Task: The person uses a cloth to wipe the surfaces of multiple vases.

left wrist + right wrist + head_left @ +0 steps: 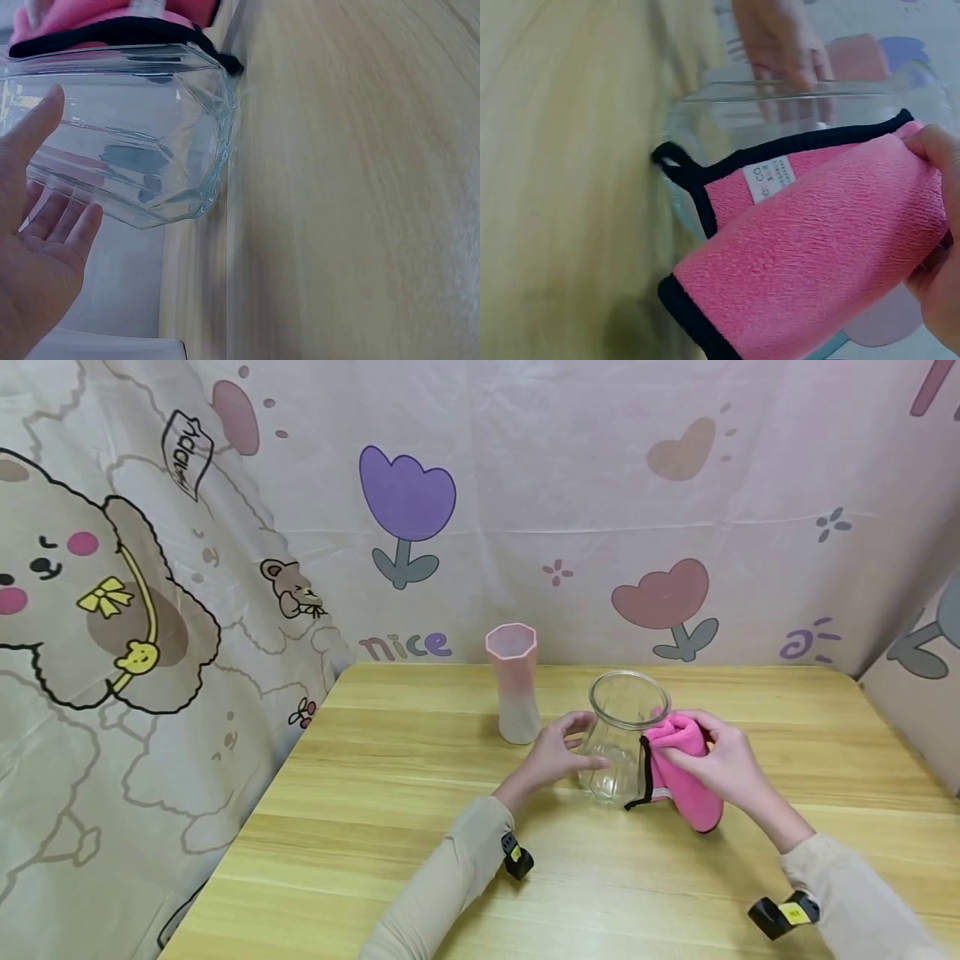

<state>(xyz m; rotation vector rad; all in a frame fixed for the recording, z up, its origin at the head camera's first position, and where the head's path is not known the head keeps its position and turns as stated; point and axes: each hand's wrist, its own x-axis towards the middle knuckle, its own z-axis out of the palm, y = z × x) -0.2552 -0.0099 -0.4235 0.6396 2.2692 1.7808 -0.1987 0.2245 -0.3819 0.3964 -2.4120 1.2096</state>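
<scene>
A clear glass vase (617, 787) with a wide round rim and faceted sides stands upright on the wooden table. At its left side is my left hand (557, 753), loosely cupped, the thumb over the near side and the fingers by the far side. My right hand (723, 760) pinches a folded pink cloth (693, 793) with black edging between thumb and fingers. That cloth lies along the vase's right side. In the right wrist view, a white label (769, 178) and a black corner loop (673, 160) show on it.
A tall pink-and-white vase (517, 693) with an angular rim stands behind and left of the glass one. A printed curtain (495, 460) hangs at the table's back edge, with another at the left. The wooden tabletop (360, 810) reaches toward me.
</scene>
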